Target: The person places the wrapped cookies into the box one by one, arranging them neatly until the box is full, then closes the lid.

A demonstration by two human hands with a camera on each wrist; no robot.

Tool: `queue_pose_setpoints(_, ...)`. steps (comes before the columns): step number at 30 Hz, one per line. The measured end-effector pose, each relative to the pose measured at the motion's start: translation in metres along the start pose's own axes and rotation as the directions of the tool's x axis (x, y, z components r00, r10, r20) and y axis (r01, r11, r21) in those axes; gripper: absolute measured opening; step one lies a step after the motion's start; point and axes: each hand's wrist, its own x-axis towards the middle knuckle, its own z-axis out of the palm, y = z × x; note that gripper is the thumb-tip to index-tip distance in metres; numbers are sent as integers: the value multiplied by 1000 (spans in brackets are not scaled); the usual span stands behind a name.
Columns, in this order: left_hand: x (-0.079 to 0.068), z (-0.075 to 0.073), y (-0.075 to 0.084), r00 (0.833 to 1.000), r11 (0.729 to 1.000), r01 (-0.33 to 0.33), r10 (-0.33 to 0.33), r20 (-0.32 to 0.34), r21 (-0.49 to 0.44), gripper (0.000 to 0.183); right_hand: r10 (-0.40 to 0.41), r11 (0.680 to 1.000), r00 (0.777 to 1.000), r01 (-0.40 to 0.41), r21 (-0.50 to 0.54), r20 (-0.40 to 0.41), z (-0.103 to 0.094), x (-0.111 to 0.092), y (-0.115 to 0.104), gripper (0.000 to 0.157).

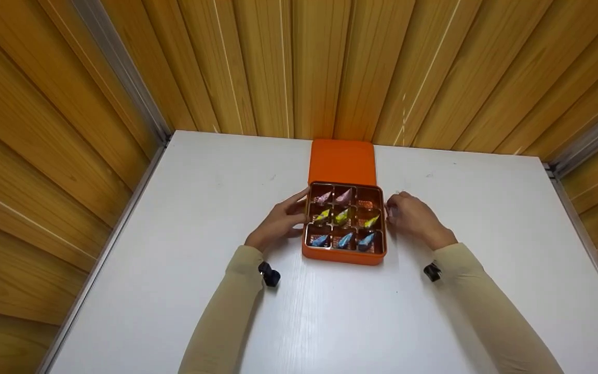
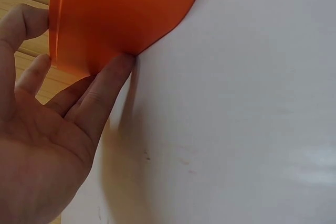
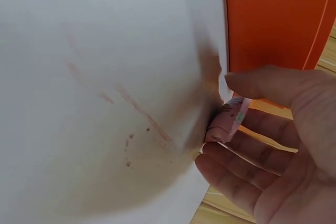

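An orange tin box (image 1: 343,257) with a divided insert stands on the white table. Two pink-wrapped candies (image 1: 344,196) lie in its back row, and the back right compartment (image 1: 368,198) shows its bare floor. Yellow-wrapped candies (image 1: 341,215) fill the middle row; blue-wrapped ones (image 1: 345,240) fill the front row. Against the tin's left wall, my left hand (image 1: 278,221) rests with spread fingers (image 2: 107,90). Just right of the tin, my right hand (image 1: 416,218) pinches a pink-wrapped candy (image 3: 227,121) between thumb and fingers, close to the tabletop.
Behind the tin, its flat orange lid (image 1: 342,161) reaches the table's back edge. Wood-patterned panels (image 1: 320,67) rise behind and at both sides. White tabletop (image 1: 314,322) extends in front and to either side.
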Motion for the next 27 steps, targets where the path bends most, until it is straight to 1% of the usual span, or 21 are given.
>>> queue_pose_setpoints(5, 0, -1, -1, 1000, 1000, -3, 3, -1, 3, 78, 20, 999, 999, -18, 40, -40, 0, -2, 3, 23)
queue_pose_setpoints(8, 0, 0, 0, 1000, 1000, -1, 1, -3, 1, 79, 49, 997, 996, -45, 65, -69, -1, -3, 4, 21)
queue_pose_setpoints(12, 0, 0, 0, 1000, 1000, -4, 4, -6, 10, 79, 77, 995, 992, -70, 72, -97, -2, -5, 7, 21)
queue_pose_setpoints(17, 0, 0, 1, 1000, 1000, -9, 9, -5, 7, 79, 77, 995, 991, -69, 79, -110, -3, -8, 10, 21)
queue_pose_setpoints(20, -1, 0, 1, 1000, 1000, -6, 6, 1, -10, 79, 77, 993, 990, -65, 103, -117, -4, -10, 11, 21)
queue_pose_setpoints(27, -1, 0, 1, 1000, 1000, -10, 10, 12, -23, 79, 121, 981, 985, -99, 169, -126, -8, -13, 14, 21)
